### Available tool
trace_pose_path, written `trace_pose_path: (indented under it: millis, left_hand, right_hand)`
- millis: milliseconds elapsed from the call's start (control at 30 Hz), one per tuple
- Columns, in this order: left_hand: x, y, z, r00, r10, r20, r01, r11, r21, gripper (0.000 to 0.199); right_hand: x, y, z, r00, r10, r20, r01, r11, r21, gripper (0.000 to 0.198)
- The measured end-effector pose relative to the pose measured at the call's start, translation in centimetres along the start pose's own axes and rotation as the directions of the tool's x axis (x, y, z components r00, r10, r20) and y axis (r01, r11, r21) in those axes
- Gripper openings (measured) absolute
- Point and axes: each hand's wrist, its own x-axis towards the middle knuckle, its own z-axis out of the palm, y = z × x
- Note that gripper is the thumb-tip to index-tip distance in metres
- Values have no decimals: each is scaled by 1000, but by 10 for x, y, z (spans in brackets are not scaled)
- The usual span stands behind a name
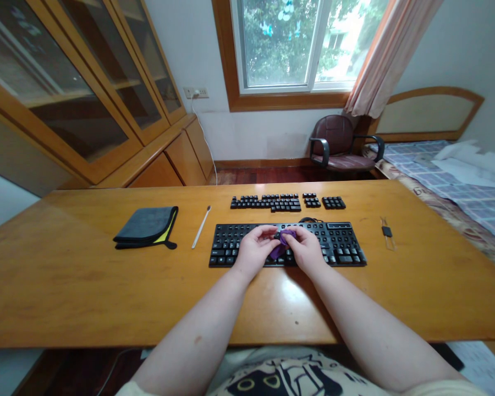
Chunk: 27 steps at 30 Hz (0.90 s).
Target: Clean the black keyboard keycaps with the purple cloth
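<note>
"Keyboard: lying where?"
"Flat on the desk, beneath both hands."
"And with the left hand?"
"Pinching a small dark piece, too small to name surely, against purple cloth."
"With the right hand?"
"Gripping that cloth between thumb and fingers, above the keyboard's middle."
"On the far side?"
"Loose black keycaps, set out in rows."
"To the left?"
"Near the keyboard, a slender white stick; farther left, a folded grey cloth."
"To the right?"
"A wire tool with a black middle."
</note>
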Motion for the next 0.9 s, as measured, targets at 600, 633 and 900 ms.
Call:
trace_pose_path:
  millis: [600, 633, 900]
  left_hand:
    - [1, -4, -5, 973, 229, -31, -215, 946, 241, 32]
    - [0, -4, -5, 970, 243, -15, -230, 935, 269, 32]
    - [-5, 1, -9, 938, 313, 151, -343, 768, 541, 40]
  right_hand:
    - [-1, 5, -1, 997, 14, 79, -21, 996, 89, 25]
    - [-1, 6, 0, 996, 3, 90, -11, 996, 85, 24]
    - [-3, 7, 0, 994, 30, 105, -18, 994, -109, 20]
